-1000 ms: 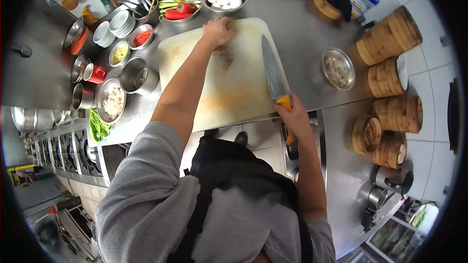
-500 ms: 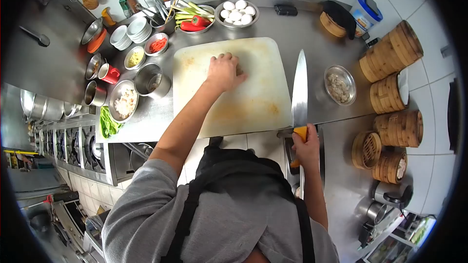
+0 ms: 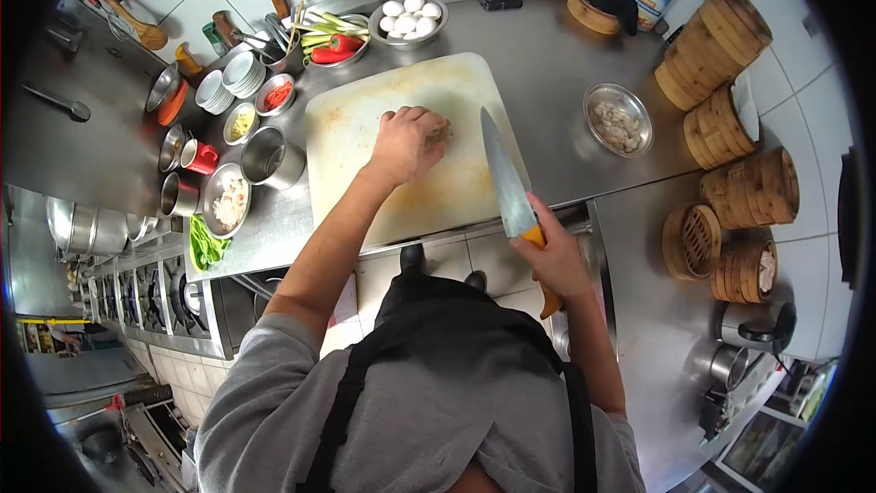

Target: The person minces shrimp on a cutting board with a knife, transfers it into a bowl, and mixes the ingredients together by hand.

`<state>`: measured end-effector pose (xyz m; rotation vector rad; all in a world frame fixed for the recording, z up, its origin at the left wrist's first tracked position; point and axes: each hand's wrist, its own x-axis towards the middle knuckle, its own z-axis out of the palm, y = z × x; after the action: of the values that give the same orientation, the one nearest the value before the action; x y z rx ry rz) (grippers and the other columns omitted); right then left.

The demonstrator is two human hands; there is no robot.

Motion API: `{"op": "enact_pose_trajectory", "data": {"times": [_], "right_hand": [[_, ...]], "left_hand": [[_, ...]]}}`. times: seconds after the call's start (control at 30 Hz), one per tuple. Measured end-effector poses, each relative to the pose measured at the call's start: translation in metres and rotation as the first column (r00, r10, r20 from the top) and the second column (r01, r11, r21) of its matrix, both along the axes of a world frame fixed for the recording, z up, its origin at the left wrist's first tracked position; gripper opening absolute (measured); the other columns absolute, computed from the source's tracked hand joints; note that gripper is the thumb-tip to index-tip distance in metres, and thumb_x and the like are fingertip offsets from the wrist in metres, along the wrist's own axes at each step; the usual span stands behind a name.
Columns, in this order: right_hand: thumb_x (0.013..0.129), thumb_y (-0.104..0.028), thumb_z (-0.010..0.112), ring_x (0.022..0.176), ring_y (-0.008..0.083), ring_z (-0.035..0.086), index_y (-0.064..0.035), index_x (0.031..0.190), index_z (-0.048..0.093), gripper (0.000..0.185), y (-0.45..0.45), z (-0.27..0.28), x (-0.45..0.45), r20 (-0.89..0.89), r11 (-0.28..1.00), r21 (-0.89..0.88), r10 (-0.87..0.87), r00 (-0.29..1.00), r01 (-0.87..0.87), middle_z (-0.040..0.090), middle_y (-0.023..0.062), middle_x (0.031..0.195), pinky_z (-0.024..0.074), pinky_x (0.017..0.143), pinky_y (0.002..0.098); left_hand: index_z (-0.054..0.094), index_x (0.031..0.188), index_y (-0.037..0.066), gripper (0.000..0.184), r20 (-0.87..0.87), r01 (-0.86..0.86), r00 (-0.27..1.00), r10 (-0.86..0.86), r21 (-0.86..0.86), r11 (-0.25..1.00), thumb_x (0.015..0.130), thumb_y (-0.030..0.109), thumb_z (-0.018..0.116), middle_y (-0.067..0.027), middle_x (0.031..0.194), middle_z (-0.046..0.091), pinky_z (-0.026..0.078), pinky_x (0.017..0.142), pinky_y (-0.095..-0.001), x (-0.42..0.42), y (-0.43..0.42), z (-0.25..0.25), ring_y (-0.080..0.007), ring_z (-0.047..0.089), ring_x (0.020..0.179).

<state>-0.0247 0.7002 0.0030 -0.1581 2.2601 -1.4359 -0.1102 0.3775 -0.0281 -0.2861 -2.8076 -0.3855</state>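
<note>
My left hand [image 3: 407, 143] rests on the white cutting board [image 3: 365, 205], its fingers curled over a small greyish-brown piece of food [image 3: 442, 133]. Most of that piece is hidden beneath the fingers, and its exact kind is unclear. My right hand [image 3: 557, 257] grips a chef's knife [image 3: 507, 178] by its yellow handle. The long blade points away from me, its tip over the board's right side, apart from the food.
A bowl of shrimp-like pieces [image 3: 618, 122] stands right of the board, with bamboo steamers [image 3: 714, 44] beyond. Behind are a bowl of eggs [image 3: 408, 22] and a bowl of vegetables [image 3: 333, 41]. A metal pot [image 3: 273, 157] and small bowls line the left.
My right hand has brought the knife leftward, its blade now tilting over the board's right edge. My left hand stays at the food. The whole view has shifted slightly.
</note>
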Motion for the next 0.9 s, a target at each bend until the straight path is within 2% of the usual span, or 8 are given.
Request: {"op": "enact_pose_trajectory", "data": {"times": [0.03, 0.1, 0.2, 0.5, 0.9], "right_hand": [[0.092, -0.018, 0.078, 0.064, 0.0120, 0.059, -0.0162, 0.165, 0.040, 0.082, -0.002, 0.002, -0.003, -0.005, 1.000, -0.004, -0.001, 1.000, 0.001, 0.066, 0.0079, 0.094, 0.0527, 0.057, 0.0309], [0.092, -0.018, 0.078, 0.067, 0.0110, 0.059, -0.0183, 0.163, 0.043, 0.079, -0.004, 0.003, -0.005, 0.124, 0.999, -0.036, 0.026, 0.992, -0.022, 0.065, 0.0077, 0.097, 0.0525, 0.057, 0.0305], [0.092, -0.017, 0.078, 0.067, 0.0102, 0.058, -0.0167, 0.163, 0.043, 0.079, -0.006, -0.002, -0.008, 0.148, 0.994, -0.102, 0.052, 0.988, -0.037, 0.064, 0.0063, 0.097, 0.0517, 0.055, 0.0294], [0.092, -0.015, 0.078, 0.064, 0.0096, 0.055, -0.0147, 0.163, 0.043, 0.080, -0.010, -0.012, -0.010, 0.176, 0.983, -0.166, 0.102, 0.979, -0.073, 0.062, 0.0048, 0.097, 0.0502, 0.051, 0.0282], [0.091, -0.013, 0.078, 0.062, 0.0091, 0.055, -0.0127, 0.164, 0.042, 0.081, -0.012, -0.013, -0.013, 0.149, 0.977, -0.195, 0.112, 0.983, -0.082, 0.062, 0.0033, 0.092, 0.0493, 0.049, 0.0283]], "left_hand": [[0.075, 0.112, 0.017, 0.029, -0.005, 0.001, 1.000, -0.001, -0.004, 1.000, 0.089, 0.034, 0.076, -0.0037, 0.116, 0.074, 0.046, 0.101, -0.0467, -0.003, 0.002, 0.002, -0.0253, 0.067, 0.113], [0.076, 0.107, 0.017, 0.023, 0.219, -0.139, 0.966, 0.139, -0.014, 0.990, 0.090, 0.033, 0.076, -0.0017, 0.108, 0.076, 0.046, 0.097, -0.0463, -0.008, 0.011, 0.006, -0.0236, 0.068, 0.108], [0.076, 0.106, 0.018, 0.022, 0.274, -0.140, 0.952, 0.135, -0.001, 0.990, 0.090, 0.033, 0.075, -0.0009, 0.103, 0.077, 0.046, 0.094, -0.0449, -0.012, 0.013, 0.012, -0.0210, 0.069, 0.105], [0.078, 0.106, 0.019, 0.023, 0.255, -0.204, 0.949, 0.187, 0.040, 0.978, 0.090, 0.035, 0.075, -0.0009, 0.093, 0.079, 0.047, 0.092, -0.0440, -0.020, 0.008, -0.001, -0.0227, 0.073, 0.093], [0.079, 0.109, 0.021, 0.021, 0.290, -0.194, 0.940, 0.177, 0.030, 0.981, 0.092, 0.033, 0.072, -0.0007, 0.098, 0.080, 0.047, 0.094, -0.0433, -0.020, 0.005, 0.000, -0.0209, 0.073, 0.097]]}}
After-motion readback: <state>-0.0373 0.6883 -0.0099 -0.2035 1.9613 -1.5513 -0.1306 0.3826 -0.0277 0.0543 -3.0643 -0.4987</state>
